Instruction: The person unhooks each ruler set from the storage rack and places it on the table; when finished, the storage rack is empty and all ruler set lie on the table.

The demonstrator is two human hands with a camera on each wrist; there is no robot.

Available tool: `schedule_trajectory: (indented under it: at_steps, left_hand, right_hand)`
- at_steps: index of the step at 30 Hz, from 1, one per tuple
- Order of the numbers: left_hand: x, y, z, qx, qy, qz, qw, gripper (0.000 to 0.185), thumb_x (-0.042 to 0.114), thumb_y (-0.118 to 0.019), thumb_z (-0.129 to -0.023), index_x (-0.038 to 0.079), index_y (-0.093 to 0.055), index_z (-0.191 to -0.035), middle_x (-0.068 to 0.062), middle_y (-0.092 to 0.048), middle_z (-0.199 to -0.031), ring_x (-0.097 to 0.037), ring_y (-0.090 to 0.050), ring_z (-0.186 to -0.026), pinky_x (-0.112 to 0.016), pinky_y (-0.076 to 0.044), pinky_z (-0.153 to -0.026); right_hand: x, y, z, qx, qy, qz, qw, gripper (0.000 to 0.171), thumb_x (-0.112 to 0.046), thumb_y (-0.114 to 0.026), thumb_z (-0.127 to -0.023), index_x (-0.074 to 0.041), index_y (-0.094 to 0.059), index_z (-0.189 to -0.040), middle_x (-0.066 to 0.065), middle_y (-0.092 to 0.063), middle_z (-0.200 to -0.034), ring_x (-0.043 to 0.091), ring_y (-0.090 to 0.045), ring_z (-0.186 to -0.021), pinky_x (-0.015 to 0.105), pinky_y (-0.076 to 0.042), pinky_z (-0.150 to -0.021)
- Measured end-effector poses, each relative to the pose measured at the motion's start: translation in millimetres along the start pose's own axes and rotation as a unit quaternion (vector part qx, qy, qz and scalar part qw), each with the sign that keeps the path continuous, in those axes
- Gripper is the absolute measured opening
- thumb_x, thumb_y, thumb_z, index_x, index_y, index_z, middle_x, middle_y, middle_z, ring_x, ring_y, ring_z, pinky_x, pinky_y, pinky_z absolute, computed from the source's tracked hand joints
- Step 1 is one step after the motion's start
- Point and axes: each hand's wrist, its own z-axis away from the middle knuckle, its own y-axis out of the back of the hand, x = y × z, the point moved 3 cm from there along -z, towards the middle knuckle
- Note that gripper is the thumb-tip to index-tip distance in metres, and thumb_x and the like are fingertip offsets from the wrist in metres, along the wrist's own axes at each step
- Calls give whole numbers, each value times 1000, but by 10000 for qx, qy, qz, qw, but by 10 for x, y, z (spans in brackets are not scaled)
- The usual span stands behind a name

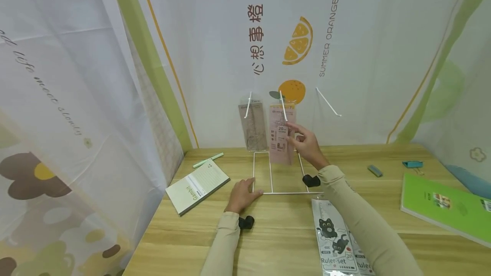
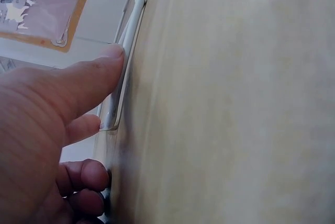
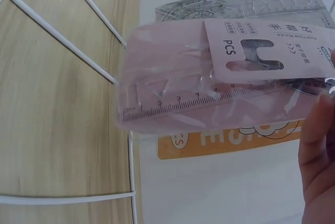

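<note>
My right hand [image 1: 308,148] pinches the right edge of a pink ruler pack [image 1: 280,154] between thumb and forefinger. That pack hangs by the middle hook [image 1: 283,105] of a white wire rack [image 1: 287,193]; behind it an orange card [image 3: 209,143] shows in the right wrist view. A grey ruler pack [image 1: 255,131] hangs from the left hook [image 1: 248,104], while the right hook [image 1: 328,102] is bare. Down at the rack's front left corner, my left hand [image 1: 240,195] grips the base wire, thumb [image 2: 107,67] pressed along it.
Ruler-set packs [image 1: 335,237] with black cats lie partly under my right forearm. On the left are a Gambit notepad [image 1: 197,186] and a pale green pen [image 1: 208,160]. A grey eraser-like block [image 1: 375,171], a teal binder clip [image 1: 412,164] and a green book [image 1: 441,208] lie right.
</note>
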Motion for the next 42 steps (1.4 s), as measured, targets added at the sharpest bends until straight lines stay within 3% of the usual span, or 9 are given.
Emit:
schedule_trajectory:
  at_steps: [6,14,21,35,42]
  left_hand:
    - [6,7,1,-3,13,-35,10000,59,33,-77,-88,-2,-62,-134,-27,-66,-117,-43,-62,-108,-54,-50,-94]
    - [5,2,7,80,-33,-87,9999,59,32,-78,-87,-2,-62,-133,-26,-67,-113,-42,-62,-104,-54,-50,-91]
    - [14,18,-2,63,-49,-96,9999,59,32,-77,-88,-2,-62,-133,-26,-67,-112,-41,-62,-102,-53,-50,-91]
    - [18,24,-5,90,-58,-95,9999,58,33,-76,-89,-3,-62,-133,-27,-66,-118,-44,-61,-108,-55,-49,-96]
    - [21,-3,18,28,-39,-74,10000,60,33,-76,-89,-4,-61,-133,-28,-64,-123,-45,-60,-112,-56,-48,-99]
  right_hand:
    - [-56,15,49,210,22,-74,9998,40,5,-63,-95,8,-57,-134,33,-62,-111,3,-42,-49,16,-35,-41]
    - [-107,30,114,315,371,-103,9988,39,10,-65,-91,11,-59,-129,35,-64,-101,3,-40,-49,15,-33,-42]
    - [-116,71,202,163,279,-477,9983,51,11,-65,-91,7,-51,-140,39,-63,-114,4,-43,-50,16,-35,-40]
    - [-262,90,425,47,585,-472,9972,56,14,-66,-88,7,-49,-141,35,-63,-106,3,-41,-49,17,-34,-42]
    - [-289,117,554,-35,525,-405,9978,56,13,-67,-88,7,-48,-141,35,-63,-106,3,-42,-49,19,-34,-39]
